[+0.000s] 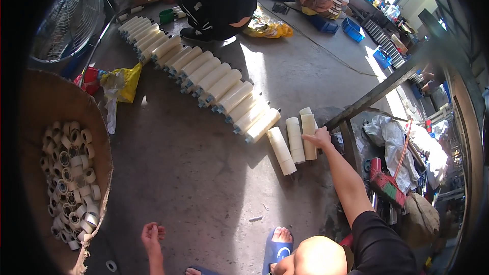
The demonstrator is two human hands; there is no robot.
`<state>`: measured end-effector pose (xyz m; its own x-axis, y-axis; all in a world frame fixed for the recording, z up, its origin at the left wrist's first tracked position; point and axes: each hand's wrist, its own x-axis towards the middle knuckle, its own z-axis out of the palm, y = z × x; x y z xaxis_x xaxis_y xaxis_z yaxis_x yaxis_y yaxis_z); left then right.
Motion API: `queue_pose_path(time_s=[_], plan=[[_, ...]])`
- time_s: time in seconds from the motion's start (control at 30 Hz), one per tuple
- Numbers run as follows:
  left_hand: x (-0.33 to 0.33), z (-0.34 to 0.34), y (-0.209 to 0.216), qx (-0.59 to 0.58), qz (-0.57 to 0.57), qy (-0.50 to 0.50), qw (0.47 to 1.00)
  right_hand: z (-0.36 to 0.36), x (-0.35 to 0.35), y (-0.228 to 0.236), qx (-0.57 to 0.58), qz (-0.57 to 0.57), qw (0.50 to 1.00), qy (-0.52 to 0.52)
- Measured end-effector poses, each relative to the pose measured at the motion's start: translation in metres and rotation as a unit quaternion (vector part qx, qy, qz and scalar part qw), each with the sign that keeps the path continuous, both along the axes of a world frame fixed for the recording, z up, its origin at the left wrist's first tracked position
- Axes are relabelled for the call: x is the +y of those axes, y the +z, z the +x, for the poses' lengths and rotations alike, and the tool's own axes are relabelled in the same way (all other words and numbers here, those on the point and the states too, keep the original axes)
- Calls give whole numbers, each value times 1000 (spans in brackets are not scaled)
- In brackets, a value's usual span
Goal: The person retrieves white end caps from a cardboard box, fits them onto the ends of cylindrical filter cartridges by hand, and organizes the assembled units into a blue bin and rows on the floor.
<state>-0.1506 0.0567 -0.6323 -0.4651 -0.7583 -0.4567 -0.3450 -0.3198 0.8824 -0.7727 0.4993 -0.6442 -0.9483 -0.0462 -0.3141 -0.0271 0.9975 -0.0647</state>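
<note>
The right hand [321, 136] is closing its fingers over the top of a cream roller [308, 137], rightmost of three lying at three o'clock of the long roller row [204, 76]. The left hand [152, 235] is hanging loosely curled, empty, at six o'clock, near the cardboard drum [104, 158] at nine.

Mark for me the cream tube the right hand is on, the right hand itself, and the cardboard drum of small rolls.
cream tube [308, 140], head view, middle of its side.
right hand [321, 136], head view, back of the hand.
cardboard drum [48, 97], head view, bare inner wall.
</note>
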Motion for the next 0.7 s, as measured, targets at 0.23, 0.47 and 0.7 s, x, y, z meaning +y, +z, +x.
queue_pose_path(time_s=[0.23, 0.47, 0.7], plan=[[2, 98, -41, -97, -26, 135, 986, 7, -18, -15, 107, 49, 993, 5], [4, 150, -56, -83, 13, 263, 961, 15, -169, 14, 244, -19, 834, 495], [-8, 166, -36, -200, -68, 304, 929, 5, -224, 19, 35, -27, 690, 722]])
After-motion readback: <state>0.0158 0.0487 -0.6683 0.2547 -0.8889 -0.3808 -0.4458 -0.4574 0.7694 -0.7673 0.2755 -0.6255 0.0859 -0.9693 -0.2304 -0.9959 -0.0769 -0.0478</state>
